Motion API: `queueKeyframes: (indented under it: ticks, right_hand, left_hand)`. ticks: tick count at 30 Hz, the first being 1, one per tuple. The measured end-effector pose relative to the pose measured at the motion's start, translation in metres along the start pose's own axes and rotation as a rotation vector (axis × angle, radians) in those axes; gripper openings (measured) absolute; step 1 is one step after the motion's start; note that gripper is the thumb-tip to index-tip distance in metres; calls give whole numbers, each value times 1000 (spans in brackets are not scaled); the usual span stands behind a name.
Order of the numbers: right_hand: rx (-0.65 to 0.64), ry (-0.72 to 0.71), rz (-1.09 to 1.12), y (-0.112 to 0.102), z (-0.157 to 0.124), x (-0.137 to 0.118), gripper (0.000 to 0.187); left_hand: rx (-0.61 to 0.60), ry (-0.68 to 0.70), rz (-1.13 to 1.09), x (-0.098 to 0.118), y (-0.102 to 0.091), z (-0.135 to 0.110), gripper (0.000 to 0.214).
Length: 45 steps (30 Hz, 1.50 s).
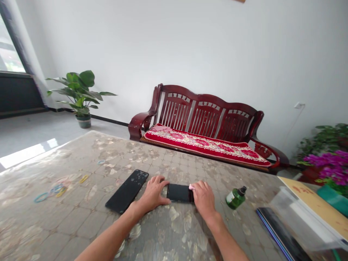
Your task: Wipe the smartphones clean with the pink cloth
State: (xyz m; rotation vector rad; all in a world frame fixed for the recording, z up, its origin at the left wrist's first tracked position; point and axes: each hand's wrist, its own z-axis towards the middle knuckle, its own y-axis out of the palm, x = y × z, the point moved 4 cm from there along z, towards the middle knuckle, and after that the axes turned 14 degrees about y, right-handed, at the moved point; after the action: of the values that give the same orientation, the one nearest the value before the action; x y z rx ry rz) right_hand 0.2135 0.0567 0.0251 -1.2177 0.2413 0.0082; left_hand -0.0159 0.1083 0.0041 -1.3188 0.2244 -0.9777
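A black smartphone point(178, 193) lies flat on the patterned table cover, its screen facing up. At its left end, my left hand point(155, 193) grips it, with the thumb at the near corner and the fingers at the far corner. Pinched in my right hand point(203, 197) is a small pink piece, perhaps cloth point(191, 187), mostly hidden by the fingers, at the phone's right end. A larger black phone or tablet point(127, 191) with spots on its surface rests left of my left hand. The green pump bottle point(235, 198) stands right of my right hand.
Coloured rings or bands point(56, 189) lie on the table point(81, 221) at left. On the right are a stack of dark flat devices point(281, 233), a clear plastic box point(301, 217) and purple flowers point(330, 166). Beyond the table stands a wooden bench point(208, 116).
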Motion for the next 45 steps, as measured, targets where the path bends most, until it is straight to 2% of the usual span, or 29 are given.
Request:
queueKeyframes:
  ticks: [9,11,15,17,25,28,32,36,40,45]
  right_hand:
    - [-51,-91,54,7,2,-55,18]
    - [-56,-79,34,5,2,-51,17]
    - [-34,6,-21,-2,0,-27,17]
    - [-29,25,-28,-3,-1,-24,18]
    - [-48,-94,39,10,5,-83,18]
    - [-52,-108,28,8,8,-76,17]
    - [-28,-28,-9,5,12,-56,16]
    - [-34,-85,49,9,10,-67,17]
    - [-54,-147,129,9,-5,-81,19]
    - [-76,-185,209,2,-25,-74,16]
  left_hand:
    - [15,-5,2,-3,10,1,69]
    - [17,-7,3,-4,11,0,69]
    - [19,-2,-4,-2,9,1,69]
    - [21,2,-11,-1,8,1,69]
    - [39,10,-26,1,8,2,66]
    - [47,6,-25,-1,9,2,69]
    - [51,6,-25,-2,10,3,71]
    - [50,15,-23,0,9,3,69]
    - [53,19,-16,2,7,2,66]
    - [54,17,-5,1,9,2,67]
